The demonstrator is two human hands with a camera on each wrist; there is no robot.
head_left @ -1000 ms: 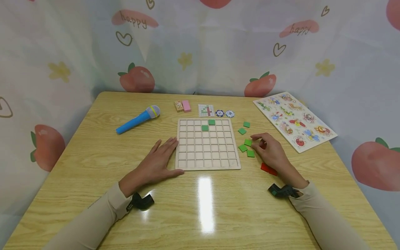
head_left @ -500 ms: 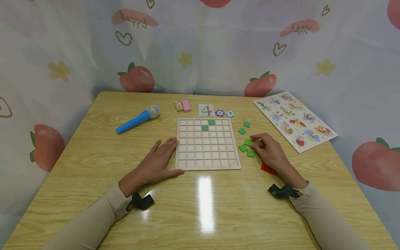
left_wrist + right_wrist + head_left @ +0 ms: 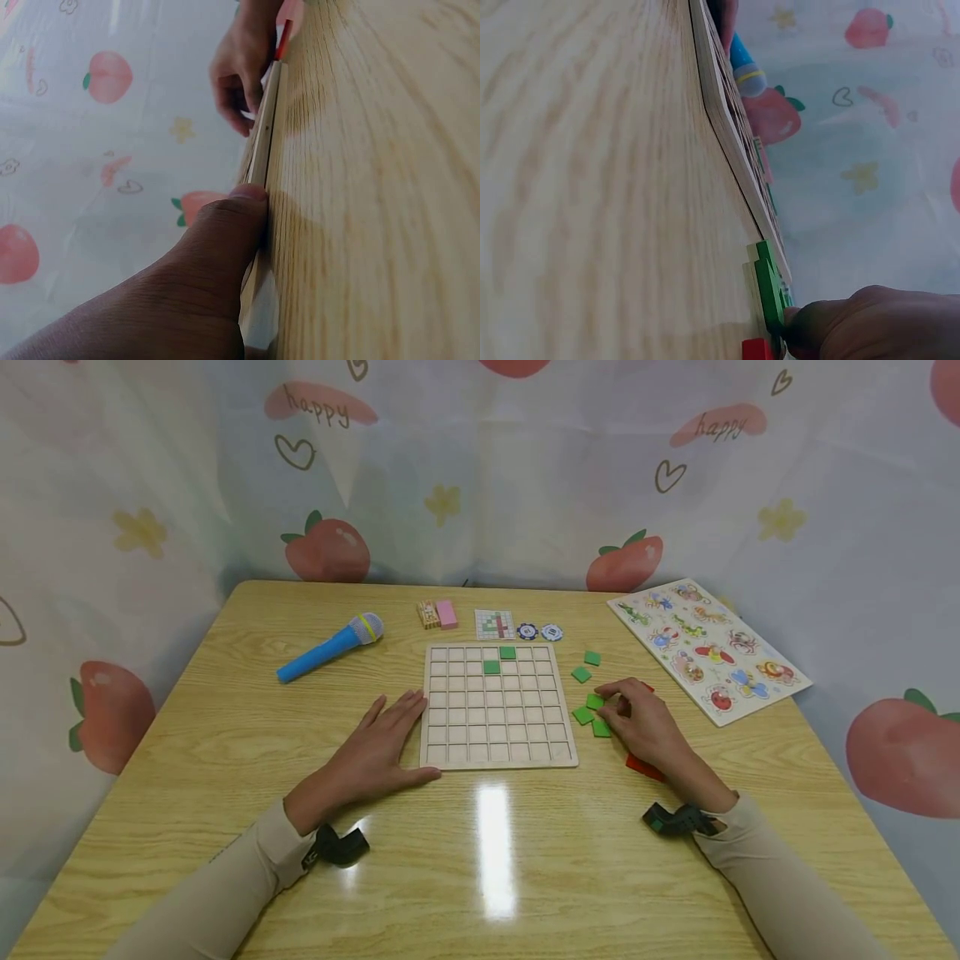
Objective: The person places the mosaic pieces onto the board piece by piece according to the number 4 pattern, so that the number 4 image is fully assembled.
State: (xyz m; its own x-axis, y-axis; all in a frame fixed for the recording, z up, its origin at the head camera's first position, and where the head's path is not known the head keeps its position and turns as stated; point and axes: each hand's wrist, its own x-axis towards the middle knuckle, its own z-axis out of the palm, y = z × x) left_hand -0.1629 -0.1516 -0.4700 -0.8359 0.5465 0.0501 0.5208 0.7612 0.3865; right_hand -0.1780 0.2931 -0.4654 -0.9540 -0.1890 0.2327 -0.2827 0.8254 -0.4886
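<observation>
Green tile (image 3: 595, 702) pinched in right hand (image 3: 643, 724) grip beside grid board (image 3: 498, 760) holding two tiles.

Glossy wood-grain table (image 3: 225, 710) (matt wooden board (image 3: 498, 758))

Grid board (image 3: 498, 705) lies mid-table, loose tiles (image 3: 584, 715) right, microphone (image 3: 330, 647) behind-left.
</observation>
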